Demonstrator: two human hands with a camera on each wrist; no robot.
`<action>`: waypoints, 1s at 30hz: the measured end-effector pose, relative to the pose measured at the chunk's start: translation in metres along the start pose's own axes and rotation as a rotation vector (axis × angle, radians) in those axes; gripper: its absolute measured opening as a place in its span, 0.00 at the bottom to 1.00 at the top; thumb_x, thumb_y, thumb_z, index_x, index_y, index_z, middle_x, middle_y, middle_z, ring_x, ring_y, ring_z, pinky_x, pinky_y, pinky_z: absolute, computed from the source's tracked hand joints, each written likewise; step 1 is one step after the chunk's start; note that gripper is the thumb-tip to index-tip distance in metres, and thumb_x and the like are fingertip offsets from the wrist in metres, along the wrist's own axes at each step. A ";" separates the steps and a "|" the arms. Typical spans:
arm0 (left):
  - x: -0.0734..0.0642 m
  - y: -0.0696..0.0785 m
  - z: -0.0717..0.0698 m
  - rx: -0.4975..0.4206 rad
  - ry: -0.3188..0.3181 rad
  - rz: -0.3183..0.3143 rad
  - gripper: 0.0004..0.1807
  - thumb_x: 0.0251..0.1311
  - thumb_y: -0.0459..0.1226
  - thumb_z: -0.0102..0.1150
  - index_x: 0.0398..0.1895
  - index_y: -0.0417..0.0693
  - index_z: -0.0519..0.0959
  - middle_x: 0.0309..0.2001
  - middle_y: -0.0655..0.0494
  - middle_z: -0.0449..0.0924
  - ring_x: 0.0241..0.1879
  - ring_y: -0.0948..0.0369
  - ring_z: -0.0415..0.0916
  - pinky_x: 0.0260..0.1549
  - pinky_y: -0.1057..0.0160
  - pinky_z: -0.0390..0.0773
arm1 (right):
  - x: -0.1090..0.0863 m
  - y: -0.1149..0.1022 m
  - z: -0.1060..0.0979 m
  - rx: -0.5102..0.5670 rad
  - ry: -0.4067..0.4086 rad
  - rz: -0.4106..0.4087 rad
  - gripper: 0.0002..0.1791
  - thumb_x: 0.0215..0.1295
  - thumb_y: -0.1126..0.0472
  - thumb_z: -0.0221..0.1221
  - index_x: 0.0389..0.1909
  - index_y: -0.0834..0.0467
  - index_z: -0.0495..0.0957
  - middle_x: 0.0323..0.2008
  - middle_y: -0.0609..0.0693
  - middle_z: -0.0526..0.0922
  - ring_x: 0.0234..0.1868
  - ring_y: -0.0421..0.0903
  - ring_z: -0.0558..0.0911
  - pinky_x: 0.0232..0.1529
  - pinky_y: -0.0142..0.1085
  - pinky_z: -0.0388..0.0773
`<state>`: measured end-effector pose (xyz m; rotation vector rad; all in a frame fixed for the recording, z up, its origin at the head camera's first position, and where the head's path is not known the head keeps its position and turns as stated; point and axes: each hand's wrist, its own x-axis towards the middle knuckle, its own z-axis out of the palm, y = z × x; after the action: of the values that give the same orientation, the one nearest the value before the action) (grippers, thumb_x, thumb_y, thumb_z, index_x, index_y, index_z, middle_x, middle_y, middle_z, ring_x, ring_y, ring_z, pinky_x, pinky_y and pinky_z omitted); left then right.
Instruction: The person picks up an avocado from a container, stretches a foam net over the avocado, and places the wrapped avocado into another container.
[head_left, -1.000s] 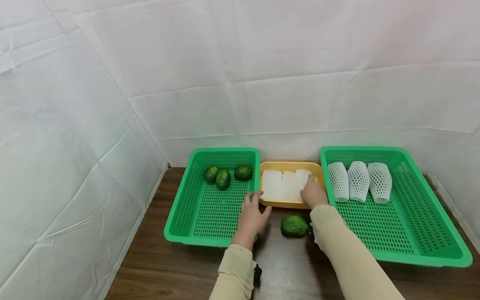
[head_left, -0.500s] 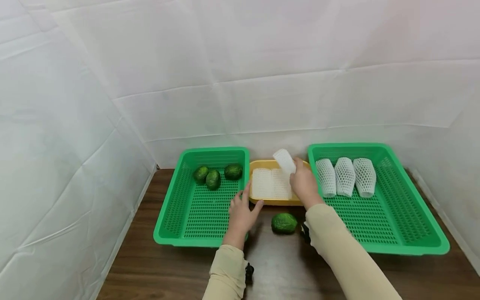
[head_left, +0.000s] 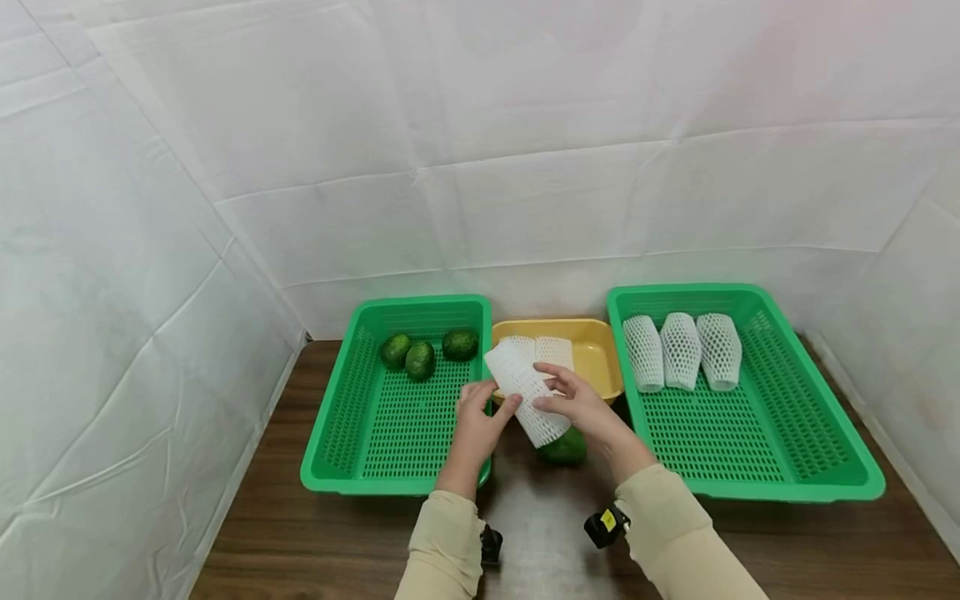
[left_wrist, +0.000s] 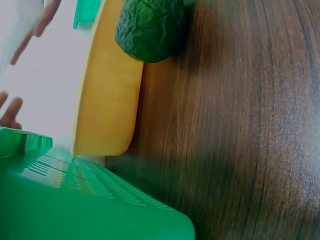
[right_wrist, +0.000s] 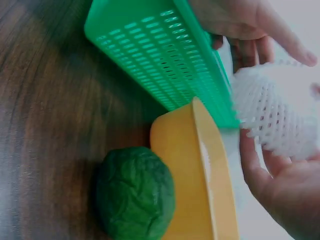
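Note:
A white foam net sleeve [head_left: 521, 387] hangs tilted above the table, in front of a yellow tray [head_left: 600, 358]. My right hand [head_left: 588, 412] holds it from the right, thumb and fingers on its side. To its left is my left hand [head_left: 476, 425], thumb and fingers spread at the sleeve's edge; whether they touch it is hard to tell. In the right wrist view the sleeve [right_wrist: 275, 110] lies between both hands. A green, wrinkled avocado-like fruit [head_left: 564, 448] rests on the table below, partly hidden by the sleeve.
At left, a green basket [head_left: 405, 433] holds 3 loose green fruits [head_left: 420, 361]. The right green basket [head_left: 735, 442] contains 3 net-sleeved pieces [head_left: 681, 352]. More flat sleeves [head_left: 555, 352] lie in the yellow tray. White sheeting [head_left: 525, 208] rises behind the dark wooden table [head_left: 300, 542].
My right hand has lifted a foam net sleeve out of the yellow tray and brought it left and nearer, over the fruit. My left hand now lies beside the sleeve.

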<state>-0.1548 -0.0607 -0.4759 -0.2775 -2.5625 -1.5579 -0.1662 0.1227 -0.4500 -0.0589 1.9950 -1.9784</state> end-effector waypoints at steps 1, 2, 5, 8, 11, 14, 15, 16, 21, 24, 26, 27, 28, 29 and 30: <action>0.000 0.000 0.000 -0.020 -0.003 0.023 0.24 0.60 0.55 0.53 0.50 0.50 0.79 0.52 0.55 0.76 0.54 0.56 0.62 0.53 0.46 0.60 | -0.001 0.001 0.000 0.015 0.012 0.005 0.31 0.62 0.60 0.60 0.65 0.60 0.63 0.49 0.55 0.74 0.45 0.45 0.74 0.44 0.38 0.73; 0.000 -0.001 0.000 -0.046 0.008 0.053 0.20 0.62 0.53 0.54 0.44 0.49 0.81 0.49 0.55 0.77 0.52 0.57 0.64 0.52 0.46 0.61 | -0.002 0.002 -0.002 0.031 0.047 0.009 0.30 0.61 0.58 0.61 0.63 0.62 0.65 0.48 0.53 0.75 0.44 0.43 0.75 0.44 0.38 0.74; 0.002 -0.003 -0.001 -0.153 0.092 0.138 0.11 0.63 0.42 0.57 0.30 0.45 0.82 0.41 0.54 0.80 0.47 0.57 0.68 0.49 0.49 0.66 | -0.003 0.004 -0.008 0.079 0.249 0.002 0.26 0.60 0.55 0.62 0.55 0.65 0.72 0.40 0.46 0.79 0.38 0.39 0.78 0.41 0.38 0.76; 0.001 -0.003 -0.003 -0.240 0.142 0.185 0.08 0.60 0.34 0.58 0.28 0.40 0.83 0.40 0.49 0.80 0.46 0.54 0.70 0.46 0.49 0.70 | -0.005 0.004 -0.015 0.076 0.371 -0.049 0.23 0.60 0.55 0.62 0.51 0.66 0.75 0.35 0.42 0.79 0.36 0.37 0.77 0.40 0.37 0.76; 0.000 0.002 -0.004 -0.266 0.045 0.114 0.11 0.59 0.36 0.61 0.43 0.39 0.80 0.48 0.47 0.77 0.50 0.51 0.70 0.50 0.48 0.68 | -0.007 0.004 -0.016 0.078 0.265 -0.075 0.24 0.63 0.56 0.60 0.54 0.67 0.73 0.37 0.43 0.79 0.38 0.40 0.79 0.42 0.41 0.77; -0.001 0.011 -0.005 -0.270 -0.118 -0.006 0.33 0.54 0.42 0.66 0.63 0.48 0.66 0.57 0.50 0.71 0.55 0.52 0.67 0.50 0.49 0.69 | -0.011 0.005 -0.013 0.115 0.124 -0.092 0.25 0.64 0.57 0.58 0.57 0.69 0.69 0.42 0.47 0.79 0.40 0.45 0.81 0.44 0.46 0.76; -0.001 0.015 -0.004 -0.277 -0.169 -0.047 0.39 0.52 0.44 0.67 0.67 0.54 0.60 0.58 0.52 0.70 0.55 0.54 0.67 0.49 0.50 0.70 | -0.012 0.005 -0.012 0.110 0.090 -0.098 0.26 0.65 0.58 0.58 0.58 0.69 0.68 0.44 0.49 0.79 0.40 0.45 0.81 0.45 0.48 0.75; 0.000 0.018 -0.003 -0.286 -0.211 -0.074 0.43 0.50 0.46 0.68 0.68 0.58 0.57 0.58 0.54 0.69 0.55 0.55 0.67 0.49 0.51 0.70 | -0.013 0.005 -0.011 0.109 0.065 -0.101 0.26 0.65 0.58 0.57 0.59 0.68 0.68 0.46 0.51 0.78 0.41 0.45 0.81 0.46 0.48 0.75; 0.003 0.021 0.004 -0.337 -0.267 -0.097 0.35 0.50 0.42 0.69 0.62 0.54 0.66 0.51 0.52 0.73 0.48 0.55 0.73 0.43 0.55 0.75 | -0.014 0.007 -0.010 0.063 -0.007 -0.146 0.28 0.67 0.60 0.55 0.63 0.69 0.63 0.57 0.61 0.71 0.48 0.41 0.78 0.53 0.49 0.70; 0.002 0.017 0.006 -0.323 -0.236 -0.089 0.27 0.52 0.39 0.67 0.57 0.50 0.71 0.49 0.51 0.74 0.46 0.55 0.73 0.42 0.54 0.75 | -0.014 0.011 -0.013 -0.007 0.021 -0.165 0.25 0.67 0.63 0.54 0.62 0.68 0.65 0.56 0.64 0.71 0.52 0.46 0.76 0.54 0.47 0.70; 0.001 0.014 0.006 -0.316 -0.215 -0.078 0.29 0.52 0.37 0.67 0.58 0.48 0.69 0.49 0.50 0.74 0.46 0.54 0.73 0.42 0.53 0.74 | -0.015 0.016 -0.015 -0.136 0.056 -0.172 0.21 0.66 0.67 0.54 0.59 0.68 0.68 0.54 0.64 0.74 0.53 0.51 0.75 0.53 0.46 0.71; 0.001 0.013 0.006 -0.317 -0.213 -0.077 0.30 0.52 0.37 0.67 0.59 0.48 0.68 0.49 0.50 0.73 0.46 0.54 0.72 0.42 0.53 0.74 | -0.015 0.019 -0.016 -0.213 0.061 -0.169 0.20 0.65 0.69 0.53 0.58 0.68 0.69 0.53 0.64 0.74 0.54 0.53 0.74 0.53 0.46 0.71; 0.000 0.012 0.006 -0.318 -0.210 -0.078 0.31 0.52 0.37 0.67 0.60 0.48 0.67 0.49 0.50 0.73 0.46 0.54 0.72 0.42 0.53 0.73 | -0.016 0.024 -0.017 -0.302 0.060 -0.160 0.19 0.64 0.70 0.54 0.57 0.68 0.70 0.52 0.64 0.75 0.54 0.56 0.74 0.52 0.46 0.71; 0.000 0.011 0.006 -0.321 -0.207 -0.078 0.32 0.51 0.37 0.67 0.60 0.48 0.65 0.49 0.50 0.72 0.46 0.54 0.72 0.42 0.52 0.73 | -0.018 0.028 -0.018 -0.384 0.050 -0.147 0.20 0.63 0.71 0.55 0.56 0.68 0.71 0.52 0.64 0.75 0.54 0.57 0.73 0.51 0.47 0.72; -0.001 0.011 0.006 -0.321 -0.204 -0.077 0.34 0.51 0.37 0.67 0.61 0.49 0.64 0.50 0.50 0.72 0.46 0.54 0.71 0.42 0.52 0.73 | -0.018 0.033 -0.018 -0.471 0.040 -0.133 0.20 0.61 0.72 0.56 0.56 0.67 0.71 0.53 0.63 0.74 0.54 0.58 0.73 0.51 0.48 0.71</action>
<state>-0.1520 -0.0506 -0.4696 -0.3926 -2.4810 -2.0714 -0.1471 0.1463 -0.4785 -0.2699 2.4979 -1.5461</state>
